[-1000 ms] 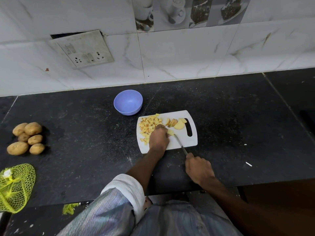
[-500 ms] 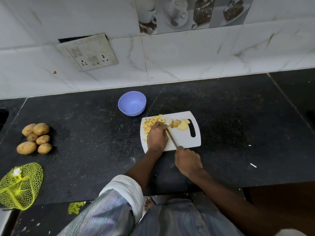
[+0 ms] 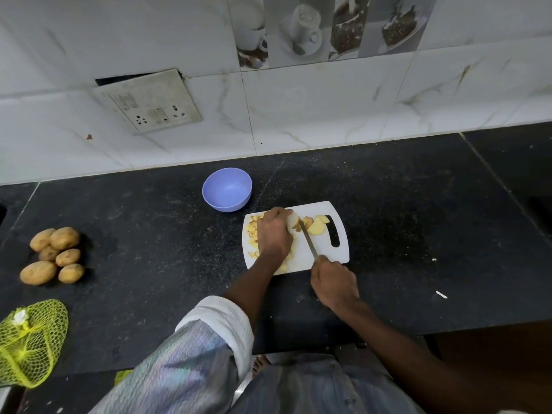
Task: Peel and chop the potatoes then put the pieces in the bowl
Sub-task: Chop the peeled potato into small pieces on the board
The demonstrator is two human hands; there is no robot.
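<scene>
Chopping was midway: left hand [image 3: 274,233] pinned a potato piece [image 3: 293,222] on the board [image 3: 325,255], right hand [image 3: 334,283] gripped knife [image 3: 309,243]. Bowl [image 3: 227,189] at 11 o'clock looked empty; whole potatoes [image 3: 55,255] at 9 o'clock were unpeeled.

Left hand [image 3: 274,233] on white plastic cutting board [image 3: 325,258], fingers [image 3: 282,215] curled over pale peeled potato piece [image 3: 292,224]. Right hand [image 3: 334,283] grips steel knife [image 3: 307,239], blade just right of left fingers. Yellow chopped potato pieces [image 3: 253,231] left of fingers. Lilac plastic bowl [image 3: 227,189] beyond them on black stone tabletop [image 3: 418,219].
</scene>
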